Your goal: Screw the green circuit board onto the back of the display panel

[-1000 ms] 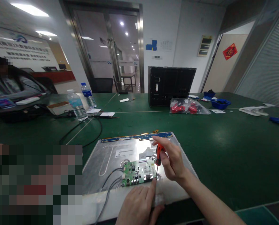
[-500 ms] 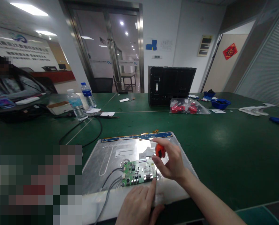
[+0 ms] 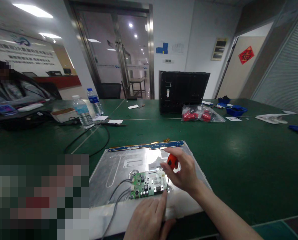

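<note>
A flat display panel (image 3: 101, 186) lies with its metal back facing up on the green table, a green circuit board (image 3: 149, 183) on its lower middle. My right hand (image 3: 186, 170) grips the orange and black handle of a screwdriver (image 3: 172, 161). The thin shaft points down to the board's lower right corner, close to a round metal disc. My left hand (image 3: 146, 213) rests on the panel's pale near strip, its index finger stretched to that same corner beside the screwdriver tip. Its other fingers lie loosely together. Grey cables (image 3: 116, 206) run from the board's left side.
Behind the panel stand a black monitor housing (image 3: 184, 91) and a plastic bag of red items (image 3: 201, 114). Two water bottles (image 3: 82, 111), papers and a black cable (image 3: 107, 140) are to the left. A person (image 3: 16, 86) sits far left. The lower left is pixelated.
My right hand and the screwdriver handle have shifted very slightly, with the shaft still at the board's corner. My left hand holds its place.
</note>
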### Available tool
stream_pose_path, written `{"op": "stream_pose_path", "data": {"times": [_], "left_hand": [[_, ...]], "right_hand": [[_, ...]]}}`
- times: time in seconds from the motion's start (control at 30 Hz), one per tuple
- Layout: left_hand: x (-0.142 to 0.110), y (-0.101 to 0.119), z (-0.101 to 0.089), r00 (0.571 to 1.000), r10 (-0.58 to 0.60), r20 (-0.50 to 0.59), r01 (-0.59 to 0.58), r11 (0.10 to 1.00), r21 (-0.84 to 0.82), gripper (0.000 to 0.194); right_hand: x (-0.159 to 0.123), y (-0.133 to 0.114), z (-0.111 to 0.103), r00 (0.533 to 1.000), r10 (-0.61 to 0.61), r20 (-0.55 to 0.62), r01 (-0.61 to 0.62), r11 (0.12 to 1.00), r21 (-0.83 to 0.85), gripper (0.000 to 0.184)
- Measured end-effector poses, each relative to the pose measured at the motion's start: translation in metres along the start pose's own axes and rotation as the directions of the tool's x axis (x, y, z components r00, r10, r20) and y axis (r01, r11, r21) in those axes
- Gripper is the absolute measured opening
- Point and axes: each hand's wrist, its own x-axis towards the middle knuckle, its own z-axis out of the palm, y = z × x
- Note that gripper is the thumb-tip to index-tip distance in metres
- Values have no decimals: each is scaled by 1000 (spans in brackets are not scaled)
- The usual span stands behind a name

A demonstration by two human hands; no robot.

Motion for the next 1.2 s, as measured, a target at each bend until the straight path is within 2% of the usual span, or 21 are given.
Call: {"op": "stream_pose_path", "data": {"times": [0.13, 0.3, 0.5, 0.63, 0.8, 0.93, 1.1, 1.2], "left_hand": [[3, 1, -3, 1000, 11, -15, -11, 1000, 20, 40], [7, 3, -5, 1000, 14, -20, -13, 998, 54, 44], [3, 2, -3, 999, 9, 34, -10, 999, 35, 44], [1, 1, -2, 999, 8, 48, -9, 1000, 20, 43], [3, 2, -3, 1000, 13, -4, -13, 1000, 17, 42], [2, 2, -1, 1000, -2, 14, 2, 1000, 28, 42], [-2, 0, 2, 997, 4, 76, -7, 1000, 28, 43], [-1, -1, 1, 997, 10, 73, -12, 1000, 21, 42]], "right_hand": [[1, -1, -3, 1000, 6, 27, -7, 1000, 30, 24], [0, -2, -7, 996, 48, 73, -54, 995, 88, 33], [-1, -1, -3, 1000, 15, -4, -15, 1000, -11, 29], [-1, 0, -1, 1000, 5, -6, -5, 1000, -23, 25], [-1, -1, -5, 999, 7, 35, -9, 999, 54, 28], [-2, -1, -7, 995, 56, 87, -68, 989, 135, 37], [-2, 0, -2, 999, 40, 27, -41, 999, 15, 30], [-2, 0, 0, 1000, 14, -1, -14, 1000, -11, 26]]}}
